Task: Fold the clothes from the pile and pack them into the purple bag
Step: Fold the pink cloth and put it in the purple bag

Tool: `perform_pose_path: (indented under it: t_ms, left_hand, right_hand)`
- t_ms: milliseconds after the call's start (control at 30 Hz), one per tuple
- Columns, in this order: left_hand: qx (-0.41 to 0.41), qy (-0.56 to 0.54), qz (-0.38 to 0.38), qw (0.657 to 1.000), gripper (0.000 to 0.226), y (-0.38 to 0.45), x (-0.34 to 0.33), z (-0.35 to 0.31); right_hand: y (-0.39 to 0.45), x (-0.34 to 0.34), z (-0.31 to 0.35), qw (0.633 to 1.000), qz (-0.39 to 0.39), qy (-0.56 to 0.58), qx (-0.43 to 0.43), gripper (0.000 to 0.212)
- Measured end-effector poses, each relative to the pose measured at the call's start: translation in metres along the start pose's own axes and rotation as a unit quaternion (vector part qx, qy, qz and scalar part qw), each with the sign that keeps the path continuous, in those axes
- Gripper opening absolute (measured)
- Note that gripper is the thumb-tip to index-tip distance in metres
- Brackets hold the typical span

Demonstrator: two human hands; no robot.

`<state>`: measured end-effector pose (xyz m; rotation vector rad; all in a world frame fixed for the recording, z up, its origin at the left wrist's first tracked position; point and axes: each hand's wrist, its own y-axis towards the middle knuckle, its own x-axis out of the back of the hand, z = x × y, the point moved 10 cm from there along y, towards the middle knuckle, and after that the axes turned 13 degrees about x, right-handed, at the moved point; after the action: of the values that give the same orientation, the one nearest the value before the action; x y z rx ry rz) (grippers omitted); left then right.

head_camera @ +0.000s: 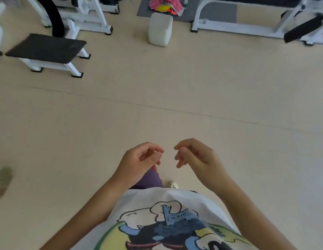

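A pile of colourful clothes (166, 5), pink, yellow and orange, lies on a grey mat (218, 12) at the far top of the head view. My left hand (140, 163) and my right hand (195, 157) hang in front of my body, far from the pile, fingers loosely curled and holding nothing. The two hands are close together without touching. No purple bag shows in the view; the purple below my left hand looks like my trouser leg.
A white cushioned block (159, 29) stands on the beige floor in front of the mat. A black-topped white bench (47, 49) sits at the left. White gym frames (247, 24) flank the mat. Wide bare floor lies between me and the pile.
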<state>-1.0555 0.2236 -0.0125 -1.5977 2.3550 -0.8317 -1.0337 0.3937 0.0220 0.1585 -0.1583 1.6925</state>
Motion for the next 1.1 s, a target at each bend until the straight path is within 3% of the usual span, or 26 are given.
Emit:
perform_pose_path:
  t_ms: [233, 467, 667, 767, 900, 1100]
  left_hand:
    - [0.014, -0.049, -0.059, 0.997, 0.021, 0.191, 0.072, -0.070]
    - [-0.002, -0.026, 0.025, 0.999, 0.013, 0.401, 0.113, -0.224]
    - [-0.060, -0.029, 0.078, 0.995, 0.009, 0.555, 0.107, -0.363]
    - [-0.068, -0.009, 0.071, 0.995, 0.009, 0.655, 0.102, -0.417]
    - [-0.033, -0.010, 0.044, 0.998, 0.009, 0.756, 0.104, -0.474]
    - [0.011, -0.013, 0.004, 1.000, 0.018, 0.877, 0.135, -0.532]
  right_hand:
    - [0.245, 0.043, -0.008, 0.999, 0.016, 0.010, 0.037, 0.016]
    - [0.428, 0.128, -0.049, 0.997, -0.024, 0.018, -0.067, 0.018]
    - [0.546, 0.226, -0.081, 0.990, -0.105, 0.047, -0.083, 0.025]
    - [0.633, 0.283, -0.104, 0.987, -0.131, 0.052, -0.074, 0.021]
    - [0.752, 0.354, -0.110, 0.989, -0.117, 0.060, -0.066, 0.018]
    - [0.942, 0.414, -0.086, 0.998, -0.031, 0.051, -0.025, 0.018]
